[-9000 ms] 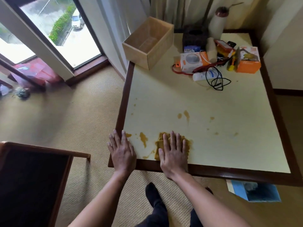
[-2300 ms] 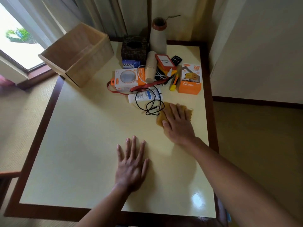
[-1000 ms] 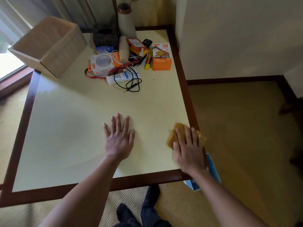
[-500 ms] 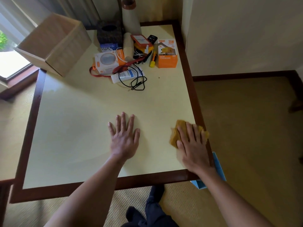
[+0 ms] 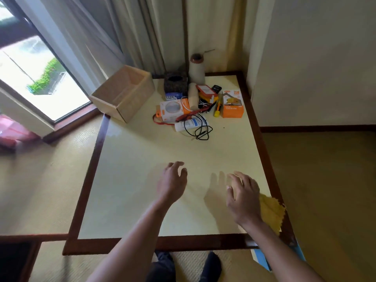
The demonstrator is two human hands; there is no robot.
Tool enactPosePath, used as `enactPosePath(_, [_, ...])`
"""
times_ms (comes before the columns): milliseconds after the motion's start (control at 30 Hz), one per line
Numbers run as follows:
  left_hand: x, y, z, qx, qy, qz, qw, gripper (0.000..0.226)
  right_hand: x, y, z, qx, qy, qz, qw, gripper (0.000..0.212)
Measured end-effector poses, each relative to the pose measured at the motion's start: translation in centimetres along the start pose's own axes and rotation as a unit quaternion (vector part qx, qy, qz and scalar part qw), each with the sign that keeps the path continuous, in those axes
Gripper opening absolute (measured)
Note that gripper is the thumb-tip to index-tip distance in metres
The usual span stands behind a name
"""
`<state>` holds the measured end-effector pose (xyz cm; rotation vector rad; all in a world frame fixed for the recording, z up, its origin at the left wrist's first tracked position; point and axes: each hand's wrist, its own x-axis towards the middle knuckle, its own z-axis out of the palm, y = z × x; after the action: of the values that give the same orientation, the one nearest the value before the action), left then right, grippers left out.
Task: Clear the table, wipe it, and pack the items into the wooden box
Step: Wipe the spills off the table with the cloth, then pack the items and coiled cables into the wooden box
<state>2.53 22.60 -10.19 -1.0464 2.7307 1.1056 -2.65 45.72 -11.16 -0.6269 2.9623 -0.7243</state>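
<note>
A square table with a cream top and dark wooden border (image 5: 95, 159) carries everything. The left hand (image 5: 173, 181) hovers over the middle of the table top toward its near edge, fingers loosely curled and holding nothing. The right hand (image 5: 243, 197) hangs nearer the right edge, its fingers relaxed, slightly spread and somewhat blurred, also gripping nothing. A crumpled yellow cloth (image 5: 271, 213) lies on the right edge by the near right corner, partly hidden behind the right wrist; whether the hand touches it cannot be told. An open, light wooden box (image 5: 124, 93) sits at the far left corner, one corner jutting past the left edge. The remaining items are heaped toward the far right corner: a dark woven tissue holder (image 5: 175, 82), a tall white bottle with a brown top (image 5: 197, 69) at the far edge, an orange cardboard charger box (image 5: 233, 106) closest to the right edge, a white-and-orange box with a round window (image 5: 173, 109), a cream cylinder (image 5: 192, 96) and a red-framed flat device (image 5: 206, 90). Nearest the hands, yet well apart from them, a white tube (image 5: 184, 125) lies under a tangled black cable (image 5: 200, 130).
</note>
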Motion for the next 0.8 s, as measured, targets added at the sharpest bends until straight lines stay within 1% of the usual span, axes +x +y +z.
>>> enactPosePath(67, [0.4,-0.4,-2.4,-0.098,0.023,-0.029,0.995,0.028,2.0,-3.5,0.1,0.057,-0.004,0.001,0.998,0.034])
enactPosePath(133, [1.1,-0.8,-4.9,-0.185,0.044,-0.047,0.981,0.025,4.2,-6.7,0.6,0.093,-0.011,-0.005,0.996,0.030])
enactPosePath(200, [2.3,-1.4,-8.5,-0.240,0.064,-0.061,0.967,0.020,6.8,-11.1,1.2,0.119,-0.010,-0.020,0.993,0.026])
enactPosePath(300, [5.1,-2.0,-13.6,-0.294,0.078,-0.076,0.950,0.013,11.0,-17.2,2.2,0.158,-0.018,-0.028,0.987,0.023])
enactPosePath(433, [11.2,-3.4,-20.2,-0.344,0.109,-0.092,0.928,0.009,18.2,-25.5,4.3,0.194,-0.015,-0.049,0.980,0.020])
enactPosePath(500, [14.3,-3.8,-22.3,-0.358,0.118,-0.105,0.920,0.011,21.7,-28.5,5.5,0.210,-0.017,-0.041,0.977,0.018])
enactPosePath(567, [17.7,-4.6,-24.0,-0.355,0.119,-0.125,0.919,0.012,25.2,-31.3,7.0,0.223,-0.017,-0.017,0.975,0.017])
enactPosePath(667, [23.2,-6.2,-25.4,-0.330,0.137,-0.168,0.919,0.009,30.3,-34.9,9.4,0.231,-0.043,0.059,0.970,0.030])
enactPosePath(700, [24.8,-6.7,-25.7,-0.320,0.146,-0.184,0.918,0.013,32.1,-35.7,10.5,0.231,-0.047,0.088,0.968,0.033])
enactPosePath(767, [27.4,-7.5,-25.8,-0.310,0.144,-0.213,0.915,0.037,35.2,-36.5,12.7,0.223,-0.063,0.153,0.961,0.040])
enactPosePath(800, [28.6,-8.0,-25.8,-0.312,0.136,-0.227,0.913,0.044,36.5,-36.9,13.9,0.219,-0.075,0.178,0.956,0.051])
